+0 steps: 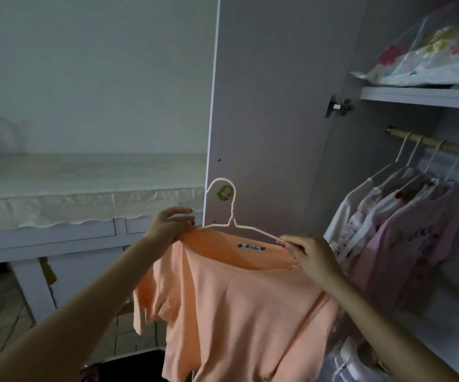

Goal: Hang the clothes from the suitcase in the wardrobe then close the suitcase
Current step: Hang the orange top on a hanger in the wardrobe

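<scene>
I judge we're midway: several garments [404,216] hang at right, my left hand [167,226] and right hand [312,255] pinch the peach T-shirt [236,312] at centre onto its hanger [232,216], rail [437,143] and suitcase [137,362] remain.

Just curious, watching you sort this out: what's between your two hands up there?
In the head view, the white hanger and the peach shirt's neckline span the gap between the left hand and right hand, each gripping one shoulder end.
</scene>
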